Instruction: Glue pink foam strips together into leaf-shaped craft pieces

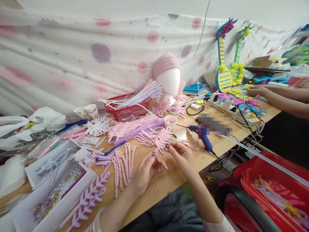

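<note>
Between my two hands is a pink pipe-cleaner leaf branch (163, 138), its looped tip pointing away from me. The fingers of my left hand (146, 169) pinch its lower stem. Closed on the right edge of the same branch is my right hand (182, 156), thumb and forefinger together. Left of my hands, twisted pink pipe-cleaner strips (122, 164) lie side by side on the wooden table (154, 193). Purple pipe-cleaner leaf branches (88, 201) rest nearer the front left. Just beyond the held branch lie more pink pieces (147, 137) and a paper cup (171, 121).
A blue glue gun (204, 137) lies to the right, its cord hanging over the edge. Behind stand a red basket (131, 111) of pipe cleaners and a foam head (170, 80). White boxes (79, 190) hold beads at left. Another person's hands (259, 91) are at far right.
</note>
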### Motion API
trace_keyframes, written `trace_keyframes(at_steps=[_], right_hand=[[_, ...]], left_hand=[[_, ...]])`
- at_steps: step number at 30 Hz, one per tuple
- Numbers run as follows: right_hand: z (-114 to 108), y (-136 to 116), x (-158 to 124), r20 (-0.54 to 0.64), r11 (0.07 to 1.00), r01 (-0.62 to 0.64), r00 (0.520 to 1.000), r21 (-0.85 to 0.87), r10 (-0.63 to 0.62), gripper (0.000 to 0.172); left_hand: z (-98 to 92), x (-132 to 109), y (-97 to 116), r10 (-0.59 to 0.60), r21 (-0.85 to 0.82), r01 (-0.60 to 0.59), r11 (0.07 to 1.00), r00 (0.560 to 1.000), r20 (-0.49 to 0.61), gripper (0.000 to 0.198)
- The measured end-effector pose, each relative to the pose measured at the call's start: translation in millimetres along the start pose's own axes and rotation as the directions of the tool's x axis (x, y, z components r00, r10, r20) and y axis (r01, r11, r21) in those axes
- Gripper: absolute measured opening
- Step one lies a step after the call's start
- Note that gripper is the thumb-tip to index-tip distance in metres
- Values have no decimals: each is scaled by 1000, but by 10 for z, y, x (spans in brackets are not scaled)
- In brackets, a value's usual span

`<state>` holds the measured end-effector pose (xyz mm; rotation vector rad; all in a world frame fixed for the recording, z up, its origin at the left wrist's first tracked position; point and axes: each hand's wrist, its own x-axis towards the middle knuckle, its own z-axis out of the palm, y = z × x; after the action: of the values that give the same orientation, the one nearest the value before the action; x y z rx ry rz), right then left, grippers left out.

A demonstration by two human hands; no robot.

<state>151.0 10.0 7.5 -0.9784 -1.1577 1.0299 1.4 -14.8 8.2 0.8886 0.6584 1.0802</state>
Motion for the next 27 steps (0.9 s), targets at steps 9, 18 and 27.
trace_keyframes(at_steps=[9,18,27], right_hand=[[54,-32,-37,88,993,-103,991,61,98,22],[50,-45,-25,68,986,-148,988,80,142,25],[37,-64,-34,70,975,-195,980,103,189,27]], left_hand=[[11,-1,8,-10,-18,10,1000,1000,-9,26],[-1,8,-2,-1,-10,1,1000,1000,14,26],[-17,-2,-15,0,-8,0,1000,999,38,26]])
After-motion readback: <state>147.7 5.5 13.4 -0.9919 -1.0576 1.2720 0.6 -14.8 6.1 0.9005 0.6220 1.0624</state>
